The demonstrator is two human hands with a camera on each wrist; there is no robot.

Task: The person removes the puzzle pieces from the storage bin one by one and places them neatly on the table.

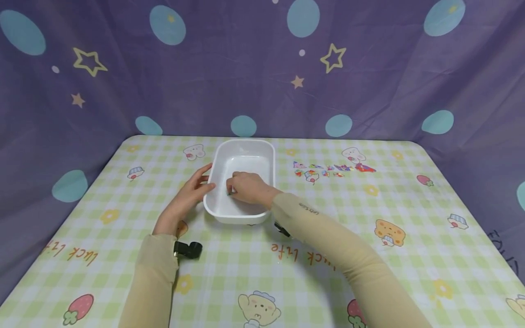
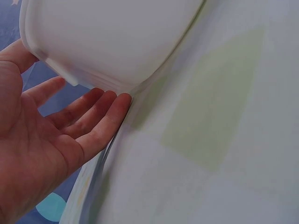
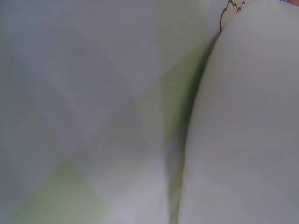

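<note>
A white rectangular tub (image 1: 242, 217) stands on the table, left of its middle. My left hand (image 1: 191, 193) steadies the tub's left side, thumb at the rim. Loosely extended fingers of that hand (image 2: 51, 126) rest against the outer wall in the left wrist view. Reaching over the right rim, my right hand (image 1: 248, 187) is down inside the tub, its fingers curled. A small dark piece (image 1: 229, 194) shows at its fingertips, too little seen to name. The right wrist view shows the tub's outer wall (image 3: 247, 121) but not the hand.
Several small shiny, colourful cut-out pieces (image 1: 365, 168) lie in two rows right of the tub. A green checked cloth with cartoon prints (image 1: 213, 282) covers the table. Behind the table hangs a purple curtain (image 1: 246, 68) with stars and ovals.
</note>
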